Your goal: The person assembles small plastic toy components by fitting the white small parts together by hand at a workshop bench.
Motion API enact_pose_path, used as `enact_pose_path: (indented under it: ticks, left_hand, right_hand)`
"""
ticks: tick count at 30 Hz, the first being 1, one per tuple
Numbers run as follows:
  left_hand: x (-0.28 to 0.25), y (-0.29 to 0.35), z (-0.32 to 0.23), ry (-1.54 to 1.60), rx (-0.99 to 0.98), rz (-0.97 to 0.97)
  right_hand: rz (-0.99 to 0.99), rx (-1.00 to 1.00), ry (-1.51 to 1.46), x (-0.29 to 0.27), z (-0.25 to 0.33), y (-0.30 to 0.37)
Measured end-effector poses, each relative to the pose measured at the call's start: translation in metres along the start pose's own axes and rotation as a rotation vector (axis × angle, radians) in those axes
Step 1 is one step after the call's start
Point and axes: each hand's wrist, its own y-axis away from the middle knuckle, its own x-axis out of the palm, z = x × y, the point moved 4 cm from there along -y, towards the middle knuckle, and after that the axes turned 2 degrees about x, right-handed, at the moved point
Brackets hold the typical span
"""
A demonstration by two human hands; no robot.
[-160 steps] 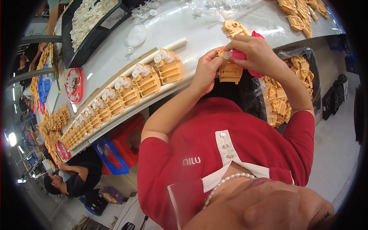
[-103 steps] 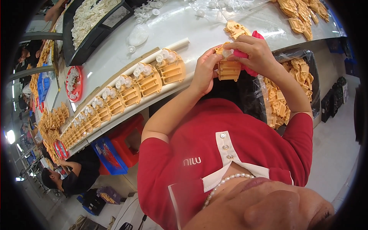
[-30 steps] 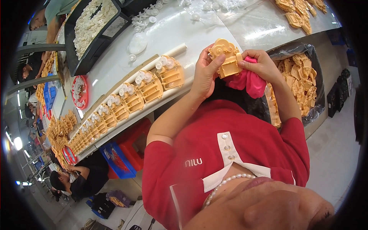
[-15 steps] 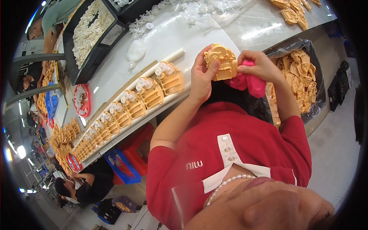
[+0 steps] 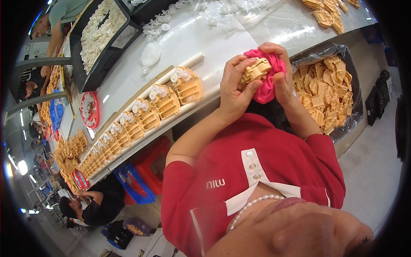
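Your left hand (image 5: 235, 88) now grips tan plastic part (image 5: 255, 70), lifted off desk (image 5: 201, 38) against pink cloth (image 5: 270, 81); your right hand (image 5: 282, 77) clamps cloth. Row of assembled parts (image 5: 150, 111) along desk edge. Bin of tan pieces (image 5: 327, 92) right. Workers left.

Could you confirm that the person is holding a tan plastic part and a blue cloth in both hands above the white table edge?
Not quite: the cloth is pink, not blue, as the head view shows. The rest holds: the left hand and right hand hold the tan plastic part together with that cloth, above the edge of the white table.
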Motion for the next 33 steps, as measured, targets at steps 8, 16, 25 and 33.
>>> enact_pose_path:
  ticks: [8,16,25,33]
  left_hand:
    - [0.001,0.011,-0.020,-0.270,0.323,-0.044]
    - [-0.012,0.009,-0.026,-0.357,0.388,-0.051]
    - [-0.023,-0.002,-0.042,-0.358,0.415,0.018]
    - [-0.026,0.002,-0.049,-0.322,0.340,-0.019]
  right_hand:
    - [-0.026,-0.121,0.099,0.013,-0.001,0.001]
    - [-0.158,0.077,-0.047,0.024,-0.007,0.001]
    - [-0.326,-0.021,-0.265,0.028,0.017,-0.009]
    - [-0.086,0.022,-0.192,0.045,0.006,-0.005]
